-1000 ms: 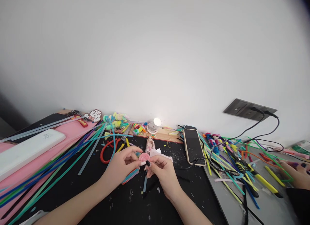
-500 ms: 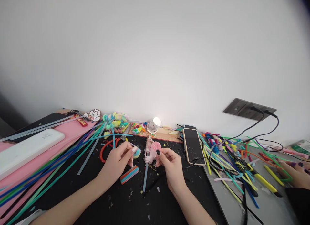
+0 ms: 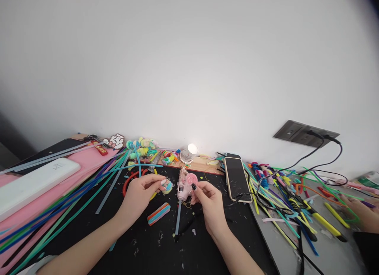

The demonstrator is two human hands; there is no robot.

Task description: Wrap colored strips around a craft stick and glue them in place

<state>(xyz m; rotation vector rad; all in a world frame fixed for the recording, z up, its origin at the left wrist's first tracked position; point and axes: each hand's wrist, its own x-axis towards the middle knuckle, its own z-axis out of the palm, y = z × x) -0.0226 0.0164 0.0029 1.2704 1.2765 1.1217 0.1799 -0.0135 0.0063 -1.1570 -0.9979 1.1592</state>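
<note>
Head view gives me both bare hands above the black tabletop, low in the centre of the frame. My right hand pinches a pink disc between thumb and fingers, at the right side of the pink glue gun. My left hand has its fingertips at the left edge of a round multicoloured piece, left of centre; I can't tell whether they grip it. Just below that lies a striped block. Right of centre I see a phone; another person's hand shows at the right edge.
</note>
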